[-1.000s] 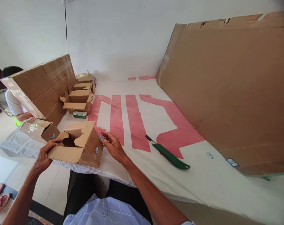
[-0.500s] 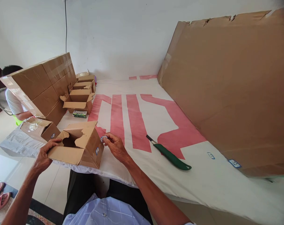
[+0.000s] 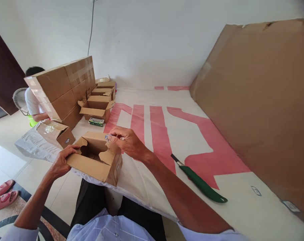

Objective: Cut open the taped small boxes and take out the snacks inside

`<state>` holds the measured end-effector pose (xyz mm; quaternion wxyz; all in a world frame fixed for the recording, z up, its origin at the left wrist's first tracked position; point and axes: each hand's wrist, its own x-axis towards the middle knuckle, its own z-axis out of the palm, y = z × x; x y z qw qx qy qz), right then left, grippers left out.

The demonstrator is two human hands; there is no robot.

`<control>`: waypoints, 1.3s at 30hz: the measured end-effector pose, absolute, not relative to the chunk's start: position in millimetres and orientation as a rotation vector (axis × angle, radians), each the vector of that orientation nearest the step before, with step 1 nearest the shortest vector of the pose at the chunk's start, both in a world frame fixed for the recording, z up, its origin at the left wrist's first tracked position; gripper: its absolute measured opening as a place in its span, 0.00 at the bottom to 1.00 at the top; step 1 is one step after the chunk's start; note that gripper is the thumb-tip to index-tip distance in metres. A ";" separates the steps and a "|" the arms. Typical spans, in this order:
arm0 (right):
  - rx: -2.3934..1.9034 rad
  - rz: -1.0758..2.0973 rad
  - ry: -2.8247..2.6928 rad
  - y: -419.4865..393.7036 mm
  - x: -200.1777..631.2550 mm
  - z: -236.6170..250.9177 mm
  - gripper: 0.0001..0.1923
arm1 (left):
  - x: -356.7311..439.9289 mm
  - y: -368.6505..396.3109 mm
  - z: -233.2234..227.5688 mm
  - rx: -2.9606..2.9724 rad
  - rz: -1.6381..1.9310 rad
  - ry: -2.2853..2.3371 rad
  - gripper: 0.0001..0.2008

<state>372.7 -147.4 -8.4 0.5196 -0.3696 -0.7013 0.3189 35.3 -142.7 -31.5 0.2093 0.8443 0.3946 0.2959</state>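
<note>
A small open cardboard box (image 3: pixel 96 164) sits at the near edge of the white and pink table cover (image 3: pixel 152 134). My left hand (image 3: pixel 63 160) grips the box's near left flap. My right hand (image 3: pixel 128 142) hovers over the box's far right corner, fingertips pinching a small blue and white sticker (image 3: pixel 108 136). A green-handled knife (image 3: pixel 201 184) lies on the cover to the right of my right forearm.
Several small open boxes (image 3: pixel 96 108) and a green packet (image 3: pixel 96 122) stand at the far left beside large taped cartons (image 3: pixel 64 88). A big cardboard sheet (image 3: pixel 262 100) leans along the right. Loose stickers (image 3: pixel 256 190) lie near it. A person (image 3: pixel 33 100) sits behind the cartons.
My right hand picked the sticker up from the cover beside the box and lifted it over the box's top. The view shifted left. My left hand kept its hold.
</note>
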 end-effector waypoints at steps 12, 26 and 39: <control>-0.952 0.992 -2.131 -118.0 328.9 -2.4 0.04 | 39.6 -153.8 -32.9 2.321 0.791 1.108 0.14; -0.868 0.950 -2.121 -114.3 326.6 -7.1 0.13 | 43.3 -158.0 -30.1 2.294 0.791 1.113 0.12; -1.056 0.841 -1.773 -182.8 385.9 -4.8 0.20 | 73.9 -148.0 -13.0 2.259 0.652 1.522 0.15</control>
